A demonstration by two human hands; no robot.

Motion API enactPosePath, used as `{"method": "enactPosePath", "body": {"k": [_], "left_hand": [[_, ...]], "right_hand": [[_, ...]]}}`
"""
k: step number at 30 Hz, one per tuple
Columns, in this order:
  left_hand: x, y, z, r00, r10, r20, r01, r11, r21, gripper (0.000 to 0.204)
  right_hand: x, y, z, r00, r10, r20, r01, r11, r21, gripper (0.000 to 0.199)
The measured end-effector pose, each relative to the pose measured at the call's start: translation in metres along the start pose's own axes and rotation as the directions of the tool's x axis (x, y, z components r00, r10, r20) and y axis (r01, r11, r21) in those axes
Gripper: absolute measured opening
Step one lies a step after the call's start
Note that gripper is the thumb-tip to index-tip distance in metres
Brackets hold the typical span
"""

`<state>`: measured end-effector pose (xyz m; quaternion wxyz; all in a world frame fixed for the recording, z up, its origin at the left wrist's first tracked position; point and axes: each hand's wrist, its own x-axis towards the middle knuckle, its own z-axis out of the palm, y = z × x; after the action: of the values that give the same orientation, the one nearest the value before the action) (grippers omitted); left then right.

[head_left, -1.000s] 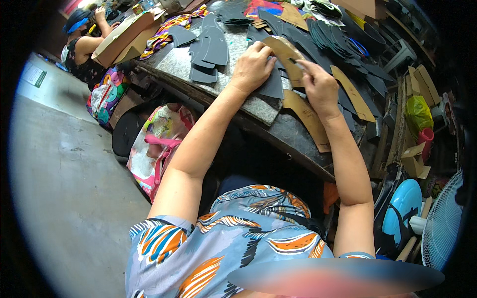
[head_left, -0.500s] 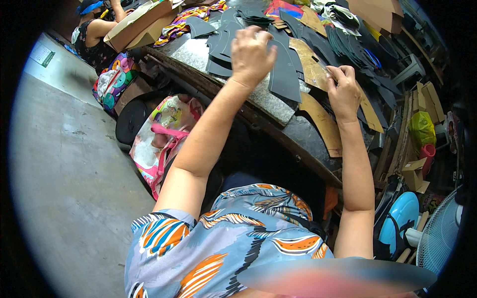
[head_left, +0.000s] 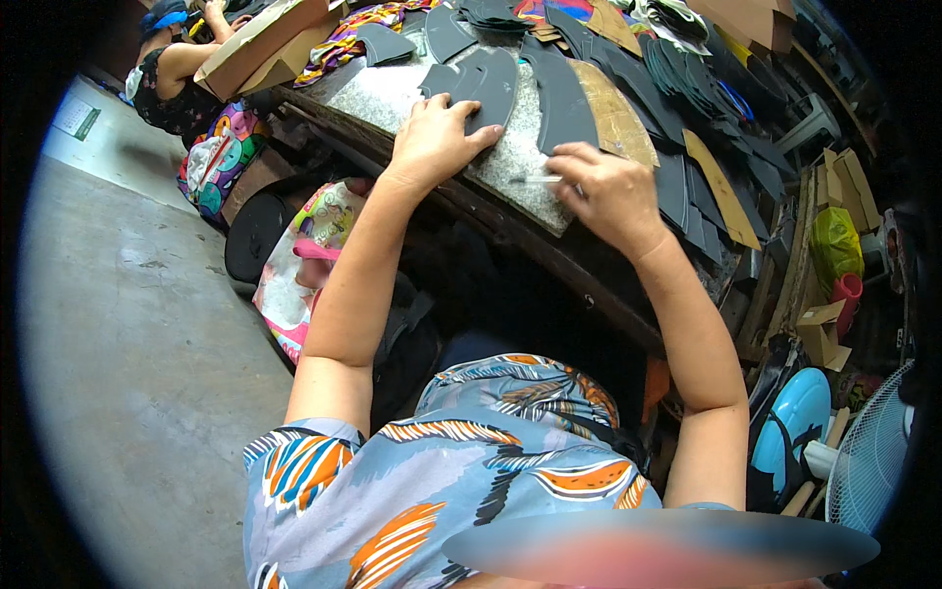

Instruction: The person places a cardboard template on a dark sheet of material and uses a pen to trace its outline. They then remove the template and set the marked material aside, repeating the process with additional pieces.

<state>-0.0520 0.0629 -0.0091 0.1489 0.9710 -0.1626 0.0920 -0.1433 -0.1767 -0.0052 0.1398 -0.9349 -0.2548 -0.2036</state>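
A curved dark grey cut piece of sheet material (head_left: 488, 86) is pressed flat under the left hand (head_left: 439, 140), whose fingers are spread and laid over the piece's lower end rather than closed around it. The piece lies on a speckled grey stone slab (head_left: 388, 93) set on the dark wooden workbench (head_left: 549, 257). Just to the right, a second long dark grey curved piece (head_left: 562, 103) lies on the same slab, with a tan cardboard-coloured curved pattern (head_left: 616, 123) beside it. The right hand (head_left: 606, 191) is curled loosely, its fingertips pinched on a thin pale stick-like marker (head_left: 542, 180) (its exact kind cannot be told), the tip held at the slab near the lower end of the second piece. More dark cut pieces (head_left: 692, 79) are stacked and fanned across the far right of the bench. A flowered cloth bag (head_left: 304, 260) hangs below the bench edge. At the upper left, another person (head_left: 177, 69) is seated by a brown cardboard box (head_left: 265, 39).
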Motion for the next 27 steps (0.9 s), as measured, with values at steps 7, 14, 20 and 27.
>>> {"method": "enactPosePath", "body": {"k": [7,14,20,27], "left_hand": [[-0.003,-0.004,-0.019,0.974,-0.224,-0.045,0.226,0.973,0.051,0.079],[0.013,-0.006,-0.001,0.987,-0.160,-0.031,0.129,0.883,-0.451,0.091],[-0.005,0.030,-0.013,0.990,-0.082,-0.112,-0.092,0.217,-0.972,0.057],[-0.025,0.083,0.002,0.971,-0.041,0.237,0.224,-0.213,-0.951,0.034]], "right_hand": [[-0.001,0.017,0.003,0.975,0.095,-0.199,-0.116,0.988,-0.097,0.020],[-0.002,0.001,0.007,0.991,-0.007,-0.130,0.011,0.999,0.033,0.020],[0.003,0.008,0.009,0.927,0.371,-0.047,-0.290,0.793,0.536,0.042],[0.001,0.019,0.000,0.854,0.517,0.058,-0.301,0.401,0.865,0.024]]}}
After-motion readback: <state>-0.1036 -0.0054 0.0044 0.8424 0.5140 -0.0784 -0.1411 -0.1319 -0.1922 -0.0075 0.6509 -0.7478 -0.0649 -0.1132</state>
